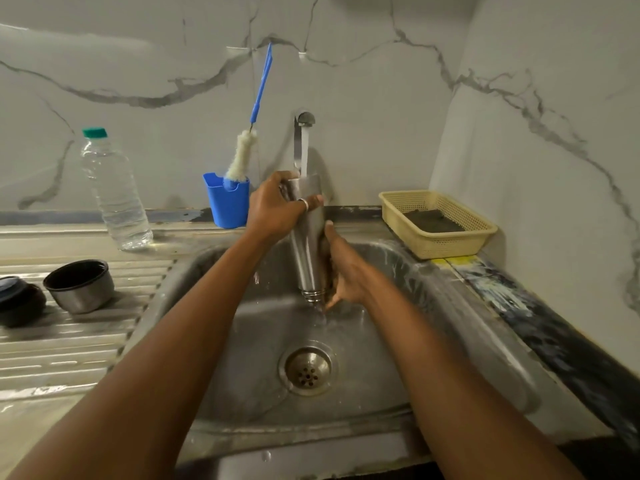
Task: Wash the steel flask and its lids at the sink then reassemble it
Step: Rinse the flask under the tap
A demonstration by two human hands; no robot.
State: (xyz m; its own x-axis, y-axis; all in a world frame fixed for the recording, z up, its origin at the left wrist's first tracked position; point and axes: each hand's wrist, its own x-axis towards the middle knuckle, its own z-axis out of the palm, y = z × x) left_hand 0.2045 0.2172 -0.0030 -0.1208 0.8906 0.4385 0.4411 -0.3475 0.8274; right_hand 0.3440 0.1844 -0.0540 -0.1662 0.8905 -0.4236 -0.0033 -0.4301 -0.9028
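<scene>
A person is standing at a steel sink [388, 344], holding a steel flask [308, 251] upside down under a running tap [304, 121], its open threaded mouth pointing down over the basin above the drain [307, 368]. The left hand [273, 209], wearing 1 ring, is gripping the flask's upturned base, fingers curling round it just where the water is landing. The right hand [346, 271] is wrapping the lower part, thumb lying up along the steel; blur is hiding its fingertips. Water is running off the mouth into the basin. On the ribbed counter [69, 351] to the left, 2 lids are sitting apart from the flask: a steel cup lid [80, 287] and a dark lid [19, 301]. Behind them a plastic bottle [112, 192] is standing upright. A blue holder [228, 202] is carrying a bottle brush [242, 157]. On the right, a beige basket [450, 244] is holding a dark pad [433, 220].
</scene>
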